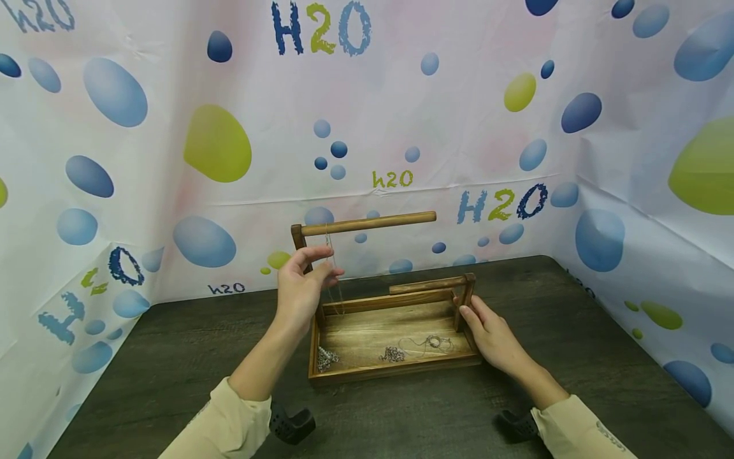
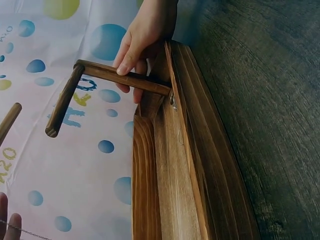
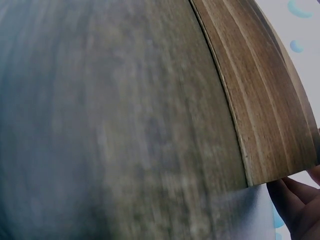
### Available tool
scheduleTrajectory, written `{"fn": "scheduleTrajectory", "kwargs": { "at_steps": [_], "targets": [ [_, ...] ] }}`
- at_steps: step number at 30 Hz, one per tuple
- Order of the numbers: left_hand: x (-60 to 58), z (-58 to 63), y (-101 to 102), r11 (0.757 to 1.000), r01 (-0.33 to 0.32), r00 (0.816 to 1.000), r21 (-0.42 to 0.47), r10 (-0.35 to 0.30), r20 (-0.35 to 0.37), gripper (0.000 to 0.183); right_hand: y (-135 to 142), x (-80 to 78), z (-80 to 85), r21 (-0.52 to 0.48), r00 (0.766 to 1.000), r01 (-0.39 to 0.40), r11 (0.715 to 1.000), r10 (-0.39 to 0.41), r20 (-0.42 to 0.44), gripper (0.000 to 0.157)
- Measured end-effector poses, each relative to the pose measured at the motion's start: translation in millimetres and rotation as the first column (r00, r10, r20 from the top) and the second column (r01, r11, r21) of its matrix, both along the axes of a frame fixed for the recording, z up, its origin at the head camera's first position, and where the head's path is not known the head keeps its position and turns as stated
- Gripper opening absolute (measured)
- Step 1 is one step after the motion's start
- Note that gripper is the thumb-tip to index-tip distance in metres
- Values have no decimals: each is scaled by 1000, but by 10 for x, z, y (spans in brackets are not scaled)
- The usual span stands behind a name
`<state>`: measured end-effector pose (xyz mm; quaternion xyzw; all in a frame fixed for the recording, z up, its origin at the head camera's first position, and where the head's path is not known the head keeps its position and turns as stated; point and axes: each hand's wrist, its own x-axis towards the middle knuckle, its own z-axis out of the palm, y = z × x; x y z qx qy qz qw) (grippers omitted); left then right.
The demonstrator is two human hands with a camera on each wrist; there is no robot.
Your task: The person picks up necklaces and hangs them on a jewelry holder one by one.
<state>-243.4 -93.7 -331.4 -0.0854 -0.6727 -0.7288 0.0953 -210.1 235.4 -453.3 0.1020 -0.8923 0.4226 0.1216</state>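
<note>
A wooden jewelry stand has a shallow tray base and two posts, each with a round bar. From the taller left bar hangs a thin necklace, its lower end reaching down to the tray. My left hand is raised beside the taller post, with the strand at its curled thumb and fingers. In the left wrist view, fingertips show at the lower left edge along the chain. My right hand grips the shorter right post; its thumb lies across the wood in the left wrist view.
Inside the tray lie a bunched silver chain at left, another small chain heap and a loosely coiled necklace. The stand is on a dark wooden table. A printed backdrop surrounds the table at the back and sides.
</note>
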Motion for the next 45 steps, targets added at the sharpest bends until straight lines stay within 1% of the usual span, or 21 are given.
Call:
{"fn": "scheduleTrajectory", "kwargs": {
  "at_steps": [5, 13, 17, 20, 22, 29, 34, 39, 45],
  "targets": [
    [-2, -18, 7, 1000, 7, 1000, 2, -7, 7, 23, 5, -5, -6, 2, 1000, 0, 1000, 0, -3, 28],
    [3, -57, 1, 1000, 1, 1000, -26, -1, 20, 24, 3, -19, -5, 5, 1000, -4, 1000, 4, 6, 25],
    [21, -75, -18, 1000, 7, 1000, -13, -7, 20, 24, 4, -13, -9, 3, 1000, -9, 1000, 9, 1, 29],
    [55, -82, -41, 1000, 9, 1000, 0, -9, 18, 24, 7, -10, -11, 2, 1000, -16, 1000, 16, -1, 34],
    [79, -79, -54, 1000, 10, 1000, 5, -10, 13, 24, 9, -12, -10, 2, 1000, -15, 1000, 15, -1, 34],
    [139, -69, -68, 1000, 20, 1000, 2, -20, -5, 23, 16, -37, -19, -10, 1000, -23, 1000, 23, 20, 25],
    [160, -81, -68, 1000, 26, 1000, 14, -26, -9, 22, 19, -44, -38, -1, 1000, -19, 1000, 19, -2, 25],
    [167, -97, -75, 999, 26, 1000, 27, -26, -8, 21, 16, -39, -35, -5, 1000, -17, 1000, 17, 4, 26],
    [167, -118, -78, 999, 19, 1000, 38, -19, 13, 21, 22, -29, -29, -3, 1000, -14, 1000, 14, 3, 26]
  ]
}}
